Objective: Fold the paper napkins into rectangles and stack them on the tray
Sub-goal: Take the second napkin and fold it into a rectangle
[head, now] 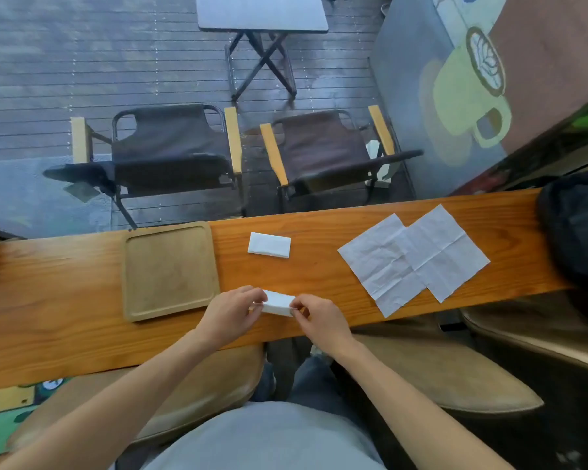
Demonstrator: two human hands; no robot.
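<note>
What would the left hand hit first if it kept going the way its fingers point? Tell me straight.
The left hand points right, across the folded napkin it is already pinching. Beyond that, the first thing in line is the right hand, which grips the napkin's other end. Their heights look about level, though depth is hard to judge.

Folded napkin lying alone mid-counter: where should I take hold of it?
Pinch the folded napkin across its short right end, coming from above on the right. It lies flat, apart from the tray, and an end grip probably keeps the layers together.
</note>
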